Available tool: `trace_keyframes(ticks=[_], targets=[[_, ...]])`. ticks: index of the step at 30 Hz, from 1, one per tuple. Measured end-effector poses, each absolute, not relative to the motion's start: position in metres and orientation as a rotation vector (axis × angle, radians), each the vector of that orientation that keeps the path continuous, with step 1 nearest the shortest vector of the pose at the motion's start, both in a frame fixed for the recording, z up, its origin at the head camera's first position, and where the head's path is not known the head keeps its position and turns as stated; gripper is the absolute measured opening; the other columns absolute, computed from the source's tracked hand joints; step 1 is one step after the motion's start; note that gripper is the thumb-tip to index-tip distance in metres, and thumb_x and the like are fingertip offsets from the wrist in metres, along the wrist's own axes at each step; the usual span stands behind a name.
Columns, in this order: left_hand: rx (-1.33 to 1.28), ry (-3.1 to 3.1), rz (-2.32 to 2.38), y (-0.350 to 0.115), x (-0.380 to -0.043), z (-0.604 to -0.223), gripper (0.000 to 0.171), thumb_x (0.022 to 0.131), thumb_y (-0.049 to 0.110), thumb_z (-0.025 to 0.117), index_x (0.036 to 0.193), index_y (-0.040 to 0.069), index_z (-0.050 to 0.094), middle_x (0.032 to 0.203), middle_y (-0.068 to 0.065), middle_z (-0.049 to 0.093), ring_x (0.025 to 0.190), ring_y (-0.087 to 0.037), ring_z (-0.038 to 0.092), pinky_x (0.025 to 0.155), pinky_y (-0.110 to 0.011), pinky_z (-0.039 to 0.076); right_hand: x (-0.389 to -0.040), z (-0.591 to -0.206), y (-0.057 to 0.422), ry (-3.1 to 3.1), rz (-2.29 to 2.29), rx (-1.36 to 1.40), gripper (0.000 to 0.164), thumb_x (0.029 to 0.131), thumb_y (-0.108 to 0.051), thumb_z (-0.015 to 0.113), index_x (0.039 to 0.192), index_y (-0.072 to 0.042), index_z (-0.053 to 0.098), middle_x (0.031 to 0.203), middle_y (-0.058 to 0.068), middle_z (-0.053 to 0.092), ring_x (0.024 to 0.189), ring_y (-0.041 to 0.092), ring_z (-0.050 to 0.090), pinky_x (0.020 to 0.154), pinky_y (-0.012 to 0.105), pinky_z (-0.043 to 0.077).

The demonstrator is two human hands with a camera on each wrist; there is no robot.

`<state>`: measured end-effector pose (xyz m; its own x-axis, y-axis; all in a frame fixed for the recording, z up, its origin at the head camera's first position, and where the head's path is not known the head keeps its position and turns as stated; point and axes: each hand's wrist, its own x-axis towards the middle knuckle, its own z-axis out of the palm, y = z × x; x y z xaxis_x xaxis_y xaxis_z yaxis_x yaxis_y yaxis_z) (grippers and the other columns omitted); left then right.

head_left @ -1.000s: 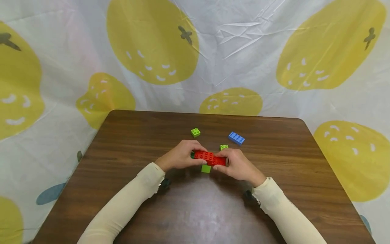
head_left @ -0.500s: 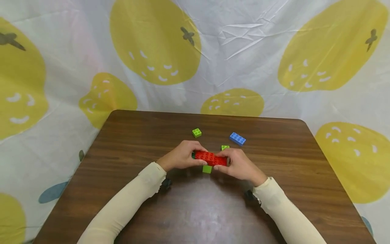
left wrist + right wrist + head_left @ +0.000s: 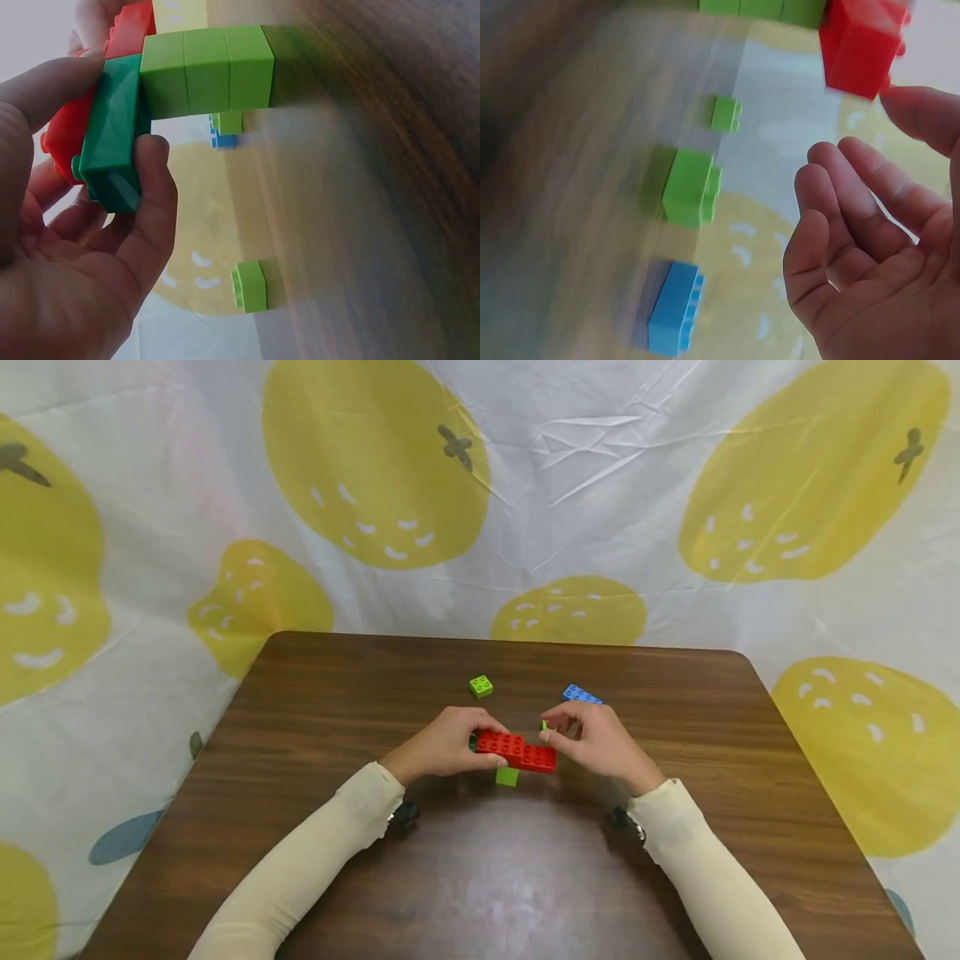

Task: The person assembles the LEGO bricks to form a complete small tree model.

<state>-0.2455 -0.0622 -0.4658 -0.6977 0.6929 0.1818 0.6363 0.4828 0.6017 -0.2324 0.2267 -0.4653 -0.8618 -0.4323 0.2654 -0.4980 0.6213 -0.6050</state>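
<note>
My left hand [image 3: 447, 745] grips a joined build of toy building bricks above the table. A red brick [image 3: 501, 743] sits on top, with another red brick [image 3: 537, 758] lower at its right end. Underneath, in the left wrist view, are a dark green brick [image 3: 112, 127] and a stack of light green bricks [image 3: 206, 71] running down toward the tabletop. Whether that stack touches the table is hard to tell. Off the build's right end, my right hand [image 3: 596, 743] holds nothing, its fingers loosely bent. A loose light green brick [image 3: 545, 727] lies partly hidden behind it.
Farther back on the brown wooden table [image 3: 360, 685] are another light green brick [image 3: 482, 686] and a blue brick [image 3: 579, 693], partly covered by the right hand. A fabric sheet with yellow fruit shapes [image 3: 375, 460] hangs behind the table.
My right hand has let go of the lower red brick and moved slightly up and right, away from the build. The left hand keeps its grip in nearly the same place.
</note>
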Motion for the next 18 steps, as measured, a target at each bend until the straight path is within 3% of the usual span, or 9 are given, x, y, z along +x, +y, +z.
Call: trace_keyframes(ticks=[4,13,18], targets=[[1.145,2.639,1.026,-0.065,-0.245,-0.466,0.043,0.088,0.037,0.086,0.125,0.017,0.077,0.111,0.003,0.074,0.091,-0.010,0.062,0.080,-0.027,0.052,-0.247,-0.470,0.231,-2.768,1.091,0.705,0.029,0.093,-0.021,0.083,0.117,-0.005,0.078,0.096,0.002,0.076,0.082,0.015,0.067,0.072,0.031,0.057],[1.078,2.596,1.136,-0.071,-0.242,-0.469,0.045,0.089,0.039,0.085,0.126,0.019,0.073,0.113,0.005,0.074,0.095,-0.011,0.063,0.084,-0.030,0.054,-0.270,-0.489,0.237,-2.871,1.020,0.581,0.037,0.092,-0.022,0.082,0.125,-0.004,0.076,0.120,0.013,0.077,0.107,0.030,0.073,0.094,0.050,0.058],[1.010,2.567,1.191,-0.075,-0.238,-0.466,0.041,0.088,0.033,0.085,0.123,0.018,0.070,0.110,0.005,0.073,0.098,-0.012,0.064,0.088,-0.033,0.054,-0.274,-0.490,0.237,-3.002,0.964,0.599,0.044,0.092,-0.023,0.082,0.131,-0.006,0.073,0.123,0.013,0.076,0.110,0.030,0.071,0.096,0.051,0.057]])
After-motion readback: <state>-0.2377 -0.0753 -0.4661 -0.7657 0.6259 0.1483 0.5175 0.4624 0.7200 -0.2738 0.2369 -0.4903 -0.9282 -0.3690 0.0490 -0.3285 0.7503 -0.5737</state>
